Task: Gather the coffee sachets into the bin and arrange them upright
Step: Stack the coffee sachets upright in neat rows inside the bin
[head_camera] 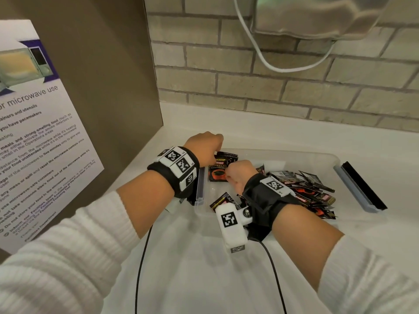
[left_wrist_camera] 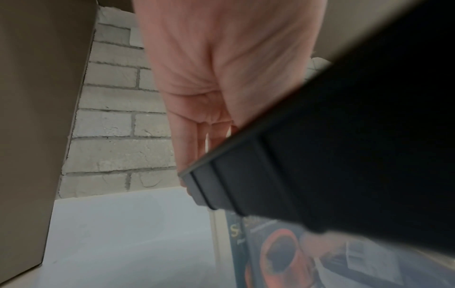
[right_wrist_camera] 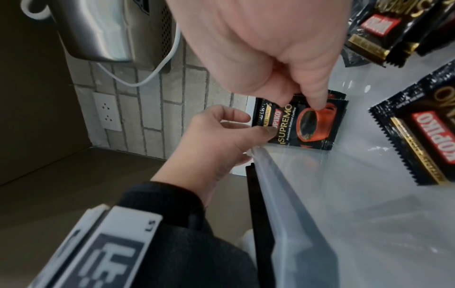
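Note:
A clear plastic bin (head_camera: 294,153) stands on the white counter. In its far left corner a small stack of black coffee sachets (head_camera: 221,169) with a red cup print stands upright against the wall. My left hand (head_camera: 208,143) reaches over the rim and pinches the stack's left edge (right_wrist_camera: 261,117) between thumb and fingers. My right hand (head_camera: 238,175) is inside the bin, thumb and index fingertip on the front sachet (right_wrist_camera: 312,124), the other fingers curled. Several loose sachets (head_camera: 306,191) lie in a heap at the bin's right. One sachet (head_camera: 223,200) lies flat near the front wall.
A brown cabinet panel with a microwave notice (head_camera: 45,132) rises close on the left. The brick wall (head_camera: 249,75) is behind, with a steel dispenser (head_camera: 317,17) and white cable above. The bin's grey-blue and black latches (head_camera: 360,189) stick out at both ends.

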`<act>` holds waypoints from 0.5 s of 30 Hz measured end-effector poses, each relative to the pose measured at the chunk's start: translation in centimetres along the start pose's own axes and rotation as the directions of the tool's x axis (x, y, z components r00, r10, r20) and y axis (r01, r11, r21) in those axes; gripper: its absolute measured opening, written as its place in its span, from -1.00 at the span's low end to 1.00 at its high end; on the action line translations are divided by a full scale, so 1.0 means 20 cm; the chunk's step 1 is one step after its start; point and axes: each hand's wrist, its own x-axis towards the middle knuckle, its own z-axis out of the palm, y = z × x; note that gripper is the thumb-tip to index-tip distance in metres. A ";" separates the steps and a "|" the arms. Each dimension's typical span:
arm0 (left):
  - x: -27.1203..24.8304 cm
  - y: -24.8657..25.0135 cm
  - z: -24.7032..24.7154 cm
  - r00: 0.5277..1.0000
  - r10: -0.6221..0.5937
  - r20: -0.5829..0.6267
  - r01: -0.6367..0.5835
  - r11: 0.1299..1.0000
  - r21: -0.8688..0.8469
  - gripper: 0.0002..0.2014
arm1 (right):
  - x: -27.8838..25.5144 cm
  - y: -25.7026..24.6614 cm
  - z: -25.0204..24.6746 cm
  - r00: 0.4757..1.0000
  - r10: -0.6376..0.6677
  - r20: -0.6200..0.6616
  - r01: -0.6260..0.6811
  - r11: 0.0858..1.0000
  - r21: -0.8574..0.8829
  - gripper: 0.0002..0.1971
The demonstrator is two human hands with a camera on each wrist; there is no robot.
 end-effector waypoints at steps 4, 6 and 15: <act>0.00 0.00 0.00 0.999 0.013 -0.030 -0.010 0.996 0.094 -0.79 | 0.02 0.01 -0.01 0.995 -0.022 0.100 0.033 0.993 -0.111 -0.59; 0.01 -0.01 0.01 0.999 0.020 -0.042 -0.016 0.995 0.102 -0.77 | 0.03 0.01 -0.01 0.992 -0.005 0.128 0.018 0.994 -0.105 -0.59; 0.03 0.00 0.03 0.982 0.178 -0.063 -0.177 0.984 0.022 -0.74 | 0.02 0.00 0.00 0.990 0.005 0.144 0.010 0.995 -0.097 -0.58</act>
